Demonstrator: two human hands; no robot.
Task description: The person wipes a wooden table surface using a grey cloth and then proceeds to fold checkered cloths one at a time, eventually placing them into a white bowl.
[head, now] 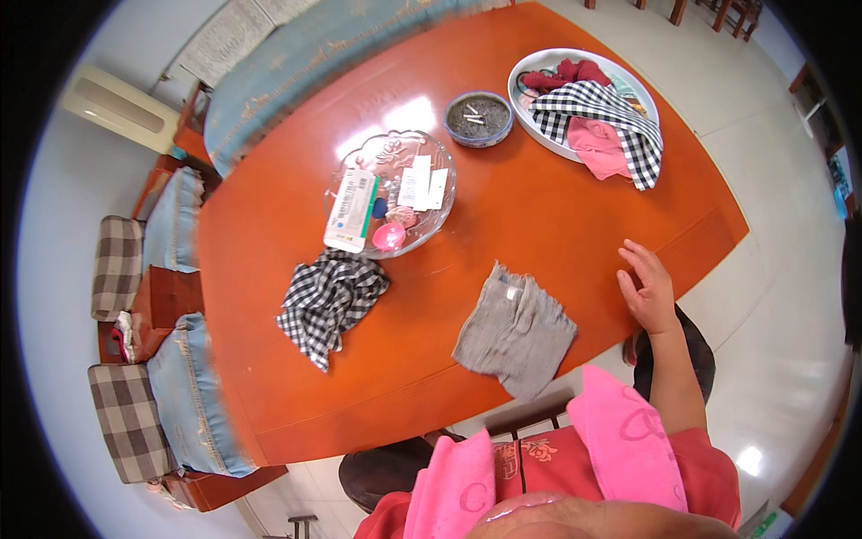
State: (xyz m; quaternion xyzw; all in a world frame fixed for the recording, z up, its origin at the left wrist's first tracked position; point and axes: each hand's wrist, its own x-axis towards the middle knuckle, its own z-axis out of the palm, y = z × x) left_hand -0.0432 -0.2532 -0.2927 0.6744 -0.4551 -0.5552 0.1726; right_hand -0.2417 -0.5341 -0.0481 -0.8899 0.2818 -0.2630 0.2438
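Note:
My right hand hovers by the near right edge of the wooden table, fingers apart and holding nothing. My left hand is out of view. To the left of the right hand, a folded grey cloth lies with one corner reaching past the table's near edge. It bears a small white tag. A crumpled black-and-white checked cloth lies further left. At the far right stands an oval white basin holding a dark red cloth, another checked cloth and a pink cloth, which hangs over the rim.
A scalloped glass bowl holds a medicine box, white cards and a pink cup. Beside it is an ashtray with cigarette butts. Blue-covered wooden seating with checked cushions lines the left side.

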